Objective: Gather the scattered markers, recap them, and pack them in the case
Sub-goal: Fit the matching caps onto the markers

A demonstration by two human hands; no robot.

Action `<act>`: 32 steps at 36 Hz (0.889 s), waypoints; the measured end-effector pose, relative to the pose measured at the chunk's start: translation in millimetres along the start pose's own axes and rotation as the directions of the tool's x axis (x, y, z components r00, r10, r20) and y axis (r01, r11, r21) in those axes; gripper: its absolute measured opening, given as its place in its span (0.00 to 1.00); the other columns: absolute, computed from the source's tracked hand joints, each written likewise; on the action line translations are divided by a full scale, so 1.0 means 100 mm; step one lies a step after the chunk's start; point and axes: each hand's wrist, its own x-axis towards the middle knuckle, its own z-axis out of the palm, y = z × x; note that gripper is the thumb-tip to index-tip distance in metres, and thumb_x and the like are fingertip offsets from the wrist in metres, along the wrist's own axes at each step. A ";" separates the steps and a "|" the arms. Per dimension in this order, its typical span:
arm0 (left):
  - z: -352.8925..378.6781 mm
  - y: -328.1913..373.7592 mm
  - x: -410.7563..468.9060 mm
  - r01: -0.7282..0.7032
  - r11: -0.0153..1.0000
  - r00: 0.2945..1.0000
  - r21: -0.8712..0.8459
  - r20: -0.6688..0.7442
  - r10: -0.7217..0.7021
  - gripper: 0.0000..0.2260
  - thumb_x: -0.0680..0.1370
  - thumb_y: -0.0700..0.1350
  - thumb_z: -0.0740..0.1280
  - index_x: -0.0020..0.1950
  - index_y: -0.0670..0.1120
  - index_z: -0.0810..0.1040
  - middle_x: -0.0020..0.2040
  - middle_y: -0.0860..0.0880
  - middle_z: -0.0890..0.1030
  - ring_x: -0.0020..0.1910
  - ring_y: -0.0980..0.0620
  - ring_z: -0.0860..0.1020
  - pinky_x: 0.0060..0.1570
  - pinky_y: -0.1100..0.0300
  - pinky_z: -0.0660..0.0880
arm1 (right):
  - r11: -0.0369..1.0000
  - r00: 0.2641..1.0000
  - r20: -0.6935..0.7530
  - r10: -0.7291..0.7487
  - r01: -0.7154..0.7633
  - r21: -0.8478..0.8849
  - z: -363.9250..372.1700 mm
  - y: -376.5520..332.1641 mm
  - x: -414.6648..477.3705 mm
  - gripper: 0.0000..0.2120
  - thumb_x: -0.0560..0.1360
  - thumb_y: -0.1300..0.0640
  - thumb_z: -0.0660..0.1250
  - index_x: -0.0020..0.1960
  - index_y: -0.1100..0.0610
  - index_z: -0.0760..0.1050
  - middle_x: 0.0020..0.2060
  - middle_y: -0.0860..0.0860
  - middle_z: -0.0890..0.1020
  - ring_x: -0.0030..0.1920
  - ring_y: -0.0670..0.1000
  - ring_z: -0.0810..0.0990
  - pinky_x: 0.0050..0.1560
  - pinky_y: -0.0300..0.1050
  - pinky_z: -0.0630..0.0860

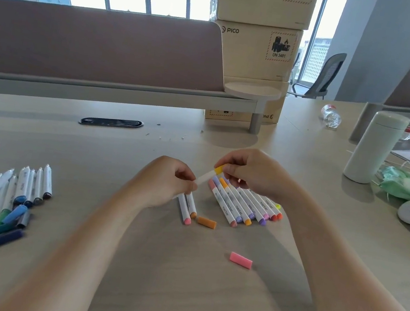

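- While both hands work above the middle of the pale surface [132, 263], the step in hand looks like recapping one marker.
- Toward the left edge lies a heap of uncapped markers [9, 189] with dark blue and green caps; no case is in view.
- Just under the hands sits a neat row of capped pastel markers [241, 206].
- Closed around a white marker barrel [205, 177], the left hand [169, 182] also grips two more markers [186, 206] pointing down.
- Pinching a yellow cap [219, 169] on the barrel's end, the right hand [253, 173] should push straight along the barrel until it seats.
- Loose on the surface, an orange cap [207, 222] and a pink cap [240, 260] probably suit those two held markers.
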 end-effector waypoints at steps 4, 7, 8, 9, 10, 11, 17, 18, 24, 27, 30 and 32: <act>0.02 0.05 -0.03 -0.034 0.999 0.999 -0.035 0.004 0.034 0.05 0.77 0.45 0.69 0.44 0.48 0.83 0.41 0.52 0.84 0.43 0.52 0.81 0.45 0.57 0.75 | 0.988 1.000 -0.009 0.010 -0.008 0.155 0.00 -0.02 -0.02 0.09 0.80 0.62 0.63 0.49 0.53 0.81 0.35 0.53 0.83 0.31 0.47 0.77 0.36 0.38 0.76; 0.02 0.06 -0.03 -0.047 0.995 0.999 -0.085 -0.010 0.046 0.05 0.77 0.44 0.69 0.42 0.48 0.83 0.39 0.51 0.84 0.42 0.52 0.81 0.45 0.57 0.75 | 0.981 1.000 0.004 0.011 -0.012 0.195 0.00 -0.04 -0.03 0.10 0.81 0.63 0.62 0.49 0.54 0.81 0.34 0.53 0.82 0.32 0.48 0.77 0.36 0.39 0.75; 0.03 0.06 -0.03 -0.052 0.993 0.999 -0.102 -0.014 0.051 0.05 0.77 0.44 0.69 0.41 0.48 0.82 0.38 0.51 0.84 0.41 0.52 0.81 0.45 0.58 0.75 | 0.980 1.000 0.005 0.012 -0.013 0.200 -0.01 -0.05 -0.03 0.10 0.81 0.63 0.61 0.49 0.54 0.81 0.34 0.53 0.82 0.32 0.48 0.76 0.35 0.39 0.75; 0.03 0.06 -0.03 -0.055 0.992 0.998 -0.115 -0.016 0.054 0.06 0.77 0.44 0.69 0.41 0.49 0.82 0.38 0.51 0.84 0.40 0.53 0.81 0.44 0.58 0.75 | 0.978 1.000 0.003 0.014 -0.014 0.210 -0.01 -0.05 -0.04 0.11 0.81 0.63 0.61 0.49 0.54 0.81 0.34 0.53 0.81 0.31 0.48 0.76 0.34 0.38 0.74; 0.04 0.07 -0.04 -0.056 0.991 0.998 -0.124 -0.017 0.054 0.06 0.77 0.44 0.69 0.41 0.49 0.82 0.38 0.51 0.84 0.40 0.53 0.81 0.44 0.58 0.75 | 0.975 1.000 0.000 0.015 -0.014 0.223 -0.01 -0.06 -0.04 0.11 0.81 0.63 0.61 0.50 0.54 0.81 0.34 0.53 0.81 0.31 0.48 0.76 0.33 0.37 0.74; 0.05 0.07 -0.04 -0.053 0.989 0.999 -0.136 -0.017 0.051 0.06 0.77 0.44 0.69 0.41 0.49 0.82 0.38 0.51 0.84 0.40 0.52 0.81 0.44 0.57 0.75 | 0.972 1.000 -0.004 0.016 -0.014 0.236 -0.02 -0.06 -0.04 0.11 0.81 0.63 0.60 0.50 0.54 0.81 0.33 0.53 0.81 0.31 0.48 0.75 0.33 0.37 0.74; 0.11 0.10 -0.03 -0.025 0.970 0.998 -0.241 -0.058 0.011 0.06 0.76 0.46 0.70 0.40 0.49 0.84 0.36 0.53 0.85 0.34 0.58 0.79 0.39 0.60 0.75 | 0.911 0.997 -0.071 0.023 0.008 0.413 0.06 -0.06 -0.05 0.08 0.81 0.65 0.60 0.58 0.61 0.76 0.36 0.57 0.81 0.28 0.46 0.79 0.31 0.41 0.73; 0.12 0.11 -0.03 -0.022 0.968 0.998 -0.252 -0.062 0.006 0.06 0.76 0.46 0.71 0.40 0.49 0.84 0.36 0.53 0.85 0.33 0.58 0.79 0.38 0.60 0.75 | 0.892 0.994 -0.106 0.035 0.016 0.452 0.09 -0.08 -0.04 0.07 0.81 0.65 0.62 0.58 0.63 0.74 0.36 0.57 0.82 0.28 0.47 0.79 0.30 0.42 0.73; 0.16 0.14 -0.03 -0.023 0.952 0.998 -0.306 -0.069 0.002 0.07 0.75 0.49 0.72 0.39 0.48 0.85 0.34 0.44 0.83 0.29 0.53 0.73 0.35 0.57 0.71 | 0.851 0.978 -0.194 0.078 0.036 0.524 0.21 -0.10 0.00 0.10 0.77 0.63 0.69 0.56 0.60 0.70 0.35 0.58 0.84 0.28 0.49 0.80 0.29 0.41 0.75; 0.16 0.14 -0.02 -0.027 0.960 0.997 -0.278 -0.078 0.005 0.09 0.77 0.50 0.70 0.39 0.49 0.85 0.30 0.46 0.80 0.26 0.56 0.72 0.32 0.60 0.69 | 0.876 0.961 -0.256 0.107 0.030 0.482 0.22 -0.07 0.03 0.09 0.77 0.62 0.69 0.55 0.58 0.72 0.34 0.58 0.84 0.26 0.47 0.78 0.28 0.41 0.74; 0.14 0.10 0.01 -0.011 0.975 0.990 -0.223 -0.136 -0.020 0.13 0.78 0.51 0.68 0.37 0.47 0.84 0.28 0.49 0.79 0.25 0.56 0.72 0.33 0.61 0.69 | 0.942 0.947 -0.300 0.118 -0.011 0.335 0.21 -0.01 0.07 0.07 0.77 0.59 0.69 0.54 0.58 0.74 0.32 0.55 0.83 0.21 0.43 0.74 0.24 0.35 0.69; 0.13 0.04 0.04 0.023 0.987 0.983 -0.159 -0.176 -0.051 0.12 0.77 0.51 0.69 0.37 0.47 0.83 0.28 0.53 0.79 0.27 0.57 0.73 0.33 0.61 0.68 | 0.980 0.952 -0.289 0.103 -0.048 0.192 0.24 0.05 0.10 0.06 0.77 0.56 0.69 0.53 0.55 0.76 0.31 0.52 0.82 0.22 0.42 0.75 0.25 0.34 0.71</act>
